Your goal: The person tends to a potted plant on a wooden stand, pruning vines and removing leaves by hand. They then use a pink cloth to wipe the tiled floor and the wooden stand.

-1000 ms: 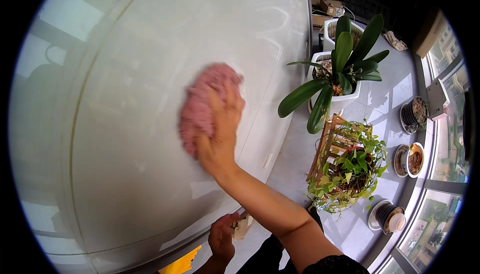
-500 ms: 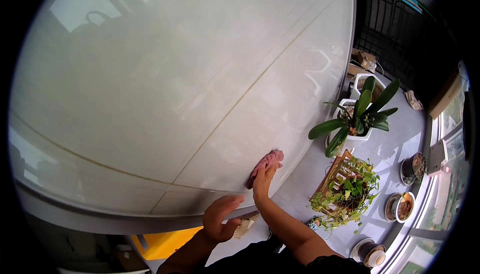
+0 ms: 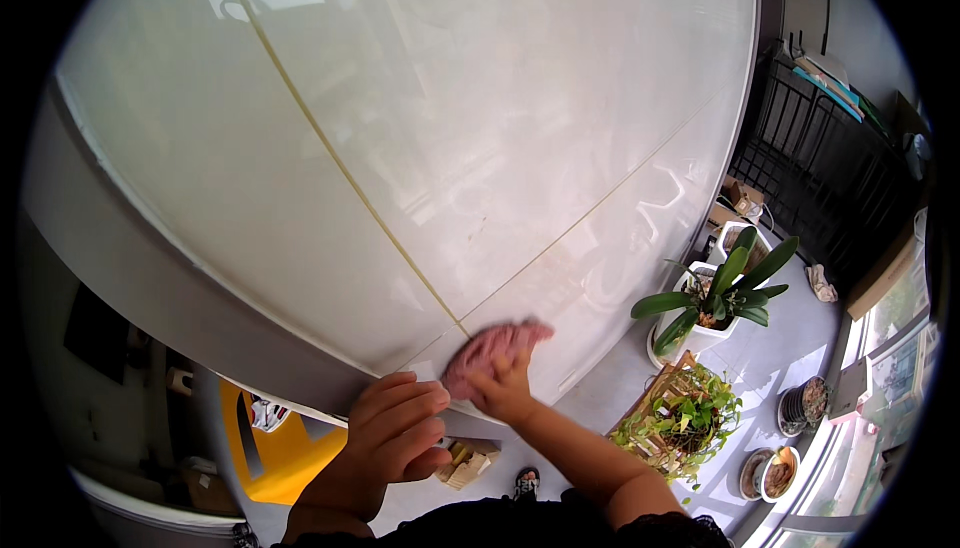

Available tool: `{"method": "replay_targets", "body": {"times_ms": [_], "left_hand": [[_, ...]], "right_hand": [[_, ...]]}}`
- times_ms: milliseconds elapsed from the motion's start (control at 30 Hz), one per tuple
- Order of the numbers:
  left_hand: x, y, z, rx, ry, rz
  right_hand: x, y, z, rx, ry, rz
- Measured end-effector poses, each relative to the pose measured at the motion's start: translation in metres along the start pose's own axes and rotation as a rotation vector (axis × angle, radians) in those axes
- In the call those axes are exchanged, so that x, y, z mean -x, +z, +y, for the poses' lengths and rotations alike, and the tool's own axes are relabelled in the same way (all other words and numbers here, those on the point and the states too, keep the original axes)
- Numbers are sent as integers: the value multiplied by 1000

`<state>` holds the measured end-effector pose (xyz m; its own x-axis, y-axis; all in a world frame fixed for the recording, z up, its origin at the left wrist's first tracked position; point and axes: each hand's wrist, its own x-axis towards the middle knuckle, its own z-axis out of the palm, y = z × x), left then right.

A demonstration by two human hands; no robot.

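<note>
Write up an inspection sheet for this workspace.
Surface: white panelled surface, glossy, with reflections and yellowish seams.
Job's things: pink cloth, bunched, near the surface's lower edge.
Clutter: open cardboard box, large yellow item.
Hands: right hand on the cloth; left hand empty, fingers curved.
Cables: possible white cord, too small to confirm.
Surroundings: broad-leaved potted plant, trailing plant, windows at right.

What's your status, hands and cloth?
Right hand on pink cloth, against white tiled surface. Left hand half-open, near cloth. Potted plants off right, not touching cloth.
</note>
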<state>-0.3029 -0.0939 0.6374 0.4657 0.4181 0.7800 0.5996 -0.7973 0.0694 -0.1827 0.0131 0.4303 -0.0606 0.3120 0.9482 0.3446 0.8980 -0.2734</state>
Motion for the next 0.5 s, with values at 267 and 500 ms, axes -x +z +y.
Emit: {"method": "replay_targets", "body": {"times_ms": [267, 500], "left_hand": [[10, -16, 7, -100, 63, 51], [-7, -6, 4, -90, 160, 89]], "right_hand": [[-313, -50, 31, 132, 18, 285], [-179, -33, -16, 2, 113, 181]]}}
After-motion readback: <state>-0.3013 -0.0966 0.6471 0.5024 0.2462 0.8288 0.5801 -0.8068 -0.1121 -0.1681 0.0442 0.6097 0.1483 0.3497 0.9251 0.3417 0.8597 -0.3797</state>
